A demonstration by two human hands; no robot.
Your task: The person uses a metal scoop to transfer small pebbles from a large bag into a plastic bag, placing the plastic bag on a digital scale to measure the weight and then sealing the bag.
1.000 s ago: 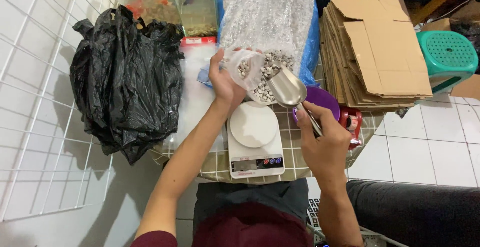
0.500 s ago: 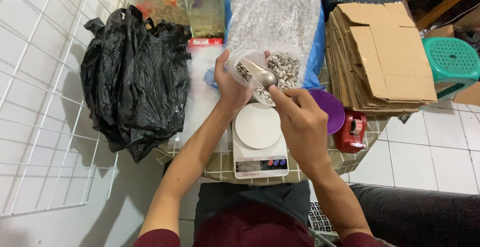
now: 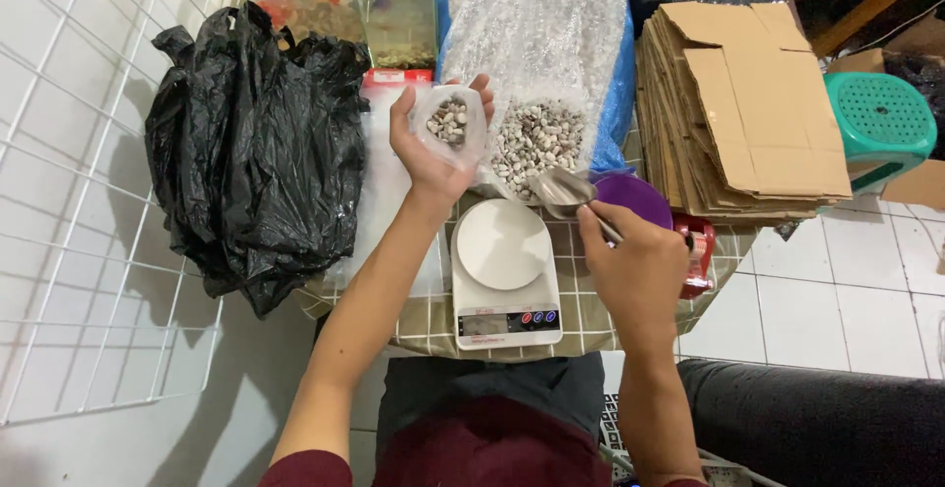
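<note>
left hand (image 3: 430,147) cups a small clear bag (image 3: 451,123) of pebbles w/ its grip holding the mouth open, right hand (image 3: 640,270) pinches the metal scoop (image 3: 563,192) handle by the big pebble sack (image 3: 541,142) above the scale (image 3: 504,275), imo best to keep the bag upright n scoop small.

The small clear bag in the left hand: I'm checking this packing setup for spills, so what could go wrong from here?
The small clear bag sits loosely in the left hand, mouth open and part full of pebbles; a tilt could tip them onto the table. The right hand holds a metal scoop just above the edge of the white scale, so dropped stones might bounce off its plate. The big pebble sack lies open at the table edge.
</note>
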